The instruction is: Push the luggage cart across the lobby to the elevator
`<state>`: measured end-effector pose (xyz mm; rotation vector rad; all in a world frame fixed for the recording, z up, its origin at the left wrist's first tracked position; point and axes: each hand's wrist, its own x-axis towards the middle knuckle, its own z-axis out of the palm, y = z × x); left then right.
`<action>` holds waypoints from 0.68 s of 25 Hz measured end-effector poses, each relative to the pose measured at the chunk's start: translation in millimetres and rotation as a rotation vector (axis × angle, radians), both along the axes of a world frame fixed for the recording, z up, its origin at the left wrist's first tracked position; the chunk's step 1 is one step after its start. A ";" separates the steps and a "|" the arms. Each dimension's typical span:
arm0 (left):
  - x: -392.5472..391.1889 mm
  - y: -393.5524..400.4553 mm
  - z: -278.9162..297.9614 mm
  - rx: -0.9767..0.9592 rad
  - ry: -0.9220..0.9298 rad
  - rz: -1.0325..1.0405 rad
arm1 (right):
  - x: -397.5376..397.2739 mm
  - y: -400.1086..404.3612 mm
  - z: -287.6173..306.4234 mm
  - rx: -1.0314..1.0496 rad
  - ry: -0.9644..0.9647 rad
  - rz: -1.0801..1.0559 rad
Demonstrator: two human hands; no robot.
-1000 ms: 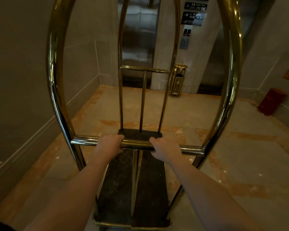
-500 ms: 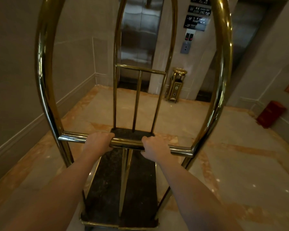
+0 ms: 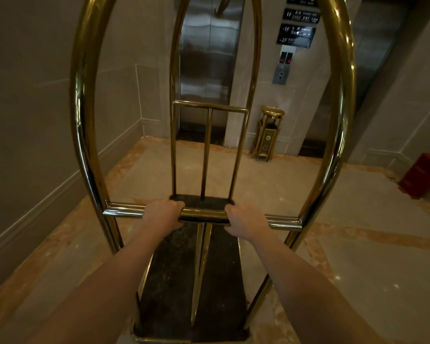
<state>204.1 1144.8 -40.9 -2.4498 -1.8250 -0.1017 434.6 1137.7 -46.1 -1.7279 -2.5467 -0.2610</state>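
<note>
Best kept rolling straight at the closed steel elevator door (image 3: 209, 58) across the marble floor (image 3: 296, 175), left hand (image 3: 163, 216) and right hand (image 3: 248, 220) both wrapped evenly around the brass luggage cart's (image 3: 85, 120) crossbar (image 3: 204, 214); wheels and arch top out of frame, floor-sign text unreadable.

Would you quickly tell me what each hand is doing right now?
Left hand: closed around the luggage cart's brass handle bar.
Right hand: closed around the same bar.
</note>
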 end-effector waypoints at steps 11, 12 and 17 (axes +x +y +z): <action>36.9 139.9 -1.3 -0.005 -0.010 0.005 | 39.8 144.7 5.2 -0.024 -0.005 0.065; 40.9 154.0 -2.1 0.002 -0.004 0.009 | 44.5 158.8 4.1 -0.019 -0.013 0.074; 58.3 215.1 -3.2 0.003 0.013 0.040 | 59.9 221.5 4.6 -0.005 -0.027 0.092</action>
